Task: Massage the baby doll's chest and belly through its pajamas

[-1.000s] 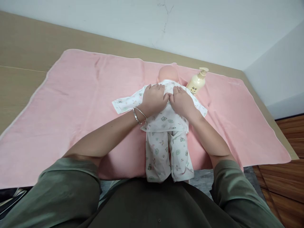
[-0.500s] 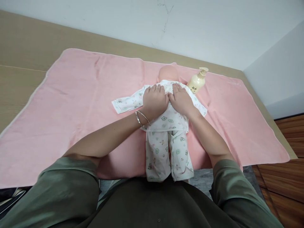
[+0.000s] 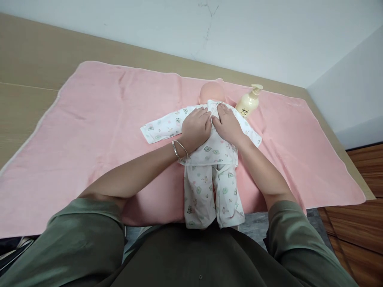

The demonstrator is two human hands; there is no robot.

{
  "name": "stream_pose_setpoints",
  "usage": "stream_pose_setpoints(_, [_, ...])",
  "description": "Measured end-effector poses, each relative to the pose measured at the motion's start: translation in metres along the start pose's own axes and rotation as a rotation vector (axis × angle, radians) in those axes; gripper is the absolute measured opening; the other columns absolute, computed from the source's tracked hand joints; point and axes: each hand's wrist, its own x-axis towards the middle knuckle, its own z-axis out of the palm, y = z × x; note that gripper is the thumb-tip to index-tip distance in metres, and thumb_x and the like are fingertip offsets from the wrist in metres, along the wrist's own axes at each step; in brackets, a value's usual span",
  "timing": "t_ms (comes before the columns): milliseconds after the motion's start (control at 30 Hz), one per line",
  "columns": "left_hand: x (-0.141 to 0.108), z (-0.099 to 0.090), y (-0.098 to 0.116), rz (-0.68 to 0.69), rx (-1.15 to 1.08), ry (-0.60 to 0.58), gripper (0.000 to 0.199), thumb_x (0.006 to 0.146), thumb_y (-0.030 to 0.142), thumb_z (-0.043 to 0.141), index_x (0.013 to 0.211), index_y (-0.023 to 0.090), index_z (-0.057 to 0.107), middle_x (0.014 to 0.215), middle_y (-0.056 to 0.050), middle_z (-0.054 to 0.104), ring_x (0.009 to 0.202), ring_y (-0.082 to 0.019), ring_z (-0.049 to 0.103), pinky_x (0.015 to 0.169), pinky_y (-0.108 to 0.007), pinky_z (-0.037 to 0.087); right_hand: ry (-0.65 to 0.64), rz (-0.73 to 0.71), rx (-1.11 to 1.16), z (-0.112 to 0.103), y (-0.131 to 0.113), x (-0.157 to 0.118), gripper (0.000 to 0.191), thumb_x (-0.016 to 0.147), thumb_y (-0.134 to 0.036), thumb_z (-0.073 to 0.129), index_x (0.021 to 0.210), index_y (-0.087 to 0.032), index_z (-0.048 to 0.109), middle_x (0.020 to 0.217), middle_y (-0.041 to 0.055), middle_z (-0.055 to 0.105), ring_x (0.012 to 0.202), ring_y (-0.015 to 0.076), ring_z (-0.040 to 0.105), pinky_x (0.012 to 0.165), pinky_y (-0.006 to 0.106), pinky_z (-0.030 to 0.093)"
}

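Observation:
A baby doll (image 3: pixel 212 92) lies on a pink blanket (image 3: pixel 98 119), its bald head away from me. It wears a white printed top (image 3: pixel 209 153) and matching trousers (image 3: pixel 200 195). My left hand (image 3: pixel 196 126), with bangles at the wrist, rests flat on the upper part of the top, fingers stretched away from me. Beside it my right hand (image 3: pixel 228 123) lies on the other side of the top, fingers extended and thumb towards the left hand. Neither hand grips anything visible. The doll's own hands are hidden by the sleeves.
A cream pump bottle (image 3: pixel 247 104) leans on the blanket right of the doll's head. The blanket covers much of a wooden table (image 3: pixel 26 48), which meets a white wall behind. Brown wood panels (image 3: pixel 359 227) stand at the right.
My left hand has shifted slightly right on the doll's top, and its fingers now angle more to the right. My right hand has barely moved.

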Motion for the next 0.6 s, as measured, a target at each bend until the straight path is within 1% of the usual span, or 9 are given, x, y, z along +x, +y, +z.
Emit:
stream_pose_setpoints(67, [0.003, 0.002, -0.003, -0.039, -0.005, 0.002, 0.043, 0.096, 0.026, 0.038, 0.128, 0.015, 0.065, 0.14, -0.012, 0.066, 0.137, -0.027, 0.055, 0.12, -0.048, 0.041, 0.008, 0.028, -0.016, 0.002, -0.005, -0.004, 0.059, 0.101, -0.029, 0.034, 0.151, 0.003, 0.037, 0.161, 0.0234, 0.04, 0.153, 0.0319, 0.033, 0.128, 0.05, 0.024])
stream_pose_setpoints(167, [0.009, 0.005, -0.011, -0.106, -0.008, -0.04, 0.051, 0.09, 0.028, 0.045, 0.135, 0.01, 0.06, 0.148, -0.015, 0.058, 0.143, -0.03, 0.049, 0.123, -0.051, 0.035, 0.034, 0.072, -0.069, 0.007, -0.018, -0.016, 0.058, 0.101, -0.025, 0.031, 0.151, 0.003, 0.038, 0.158, 0.0251, 0.042, 0.151, 0.0359, 0.036, 0.124, 0.055, 0.029])
stream_pose_setpoints(267, [0.011, 0.008, -0.014, -0.119, -0.02, -0.034, 0.053, 0.09, 0.029, 0.045, 0.138, 0.012, 0.058, 0.15, -0.014, 0.057, 0.144, -0.031, 0.048, 0.124, -0.052, 0.033, 0.071, 0.061, -0.103, 0.011, -0.025, -0.024, 0.057, 0.1, -0.022, 0.03, 0.151, 0.002, 0.04, 0.158, 0.0257, 0.042, 0.15, 0.0385, 0.036, 0.121, 0.058, 0.033])
stream_pose_setpoints(333, [0.01, 0.009, -0.014, -0.114, -0.028, -0.02, 0.052, 0.091, 0.029, 0.043, 0.138, 0.013, 0.058, 0.149, -0.014, 0.057, 0.143, -0.03, 0.048, 0.124, -0.053, 0.032, 0.068, 0.039, -0.105, 0.01, -0.025, -0.023, 0.058, 0.099, -0.021, 0.03, 0.151, 0.002, 0.04, 0.159, 0.0255, 0.041, 0.15, 0.038, 0.036, 0.121, 0.057, 0.032])
stream_pose_setpoints(433, [0.009, 0.009, -0.013, -0.122, -0.04, -0.02, 0.052, 0.091, 0.029, 0.041, 0.138, 0.012, 0.058, 0.149, -0.015, 0.057, 0.143, -0.031, 0.048, 0.125, -0.053, 0.031, 0.048, 0.026, -0.087, 0.009, -0.019, -0.016, 0.06, 0.096, -0.02, 0.033, 0.152, 0.001, 0.038, 0.16, 0.0231, 0.04, 0.152, 0.0351, 0.034, 0.125, 0.055, 0.027])
stream_pose_setpoints(600, [0.009, 0.011, -0.014, -0.12, -0.062, 0.0, 0.051, 0.092, 0.03, 0.041, 0.137, 0.017, 0.059, 0.149, -0.013, 0.058, 0.143, -0.03, 0.048, 0.125, -0.055, 0.031, 0.084, 0.018, -0.042, 0.012, -0.013, -0.01, 0.063, 0.093, -0.021, 0.034, 0.153, -0.004, 0.039, 0.162, 0.0194, 0.039, 0.153, 0.0325, 0.033, 0.125, 0.058, 0.023])
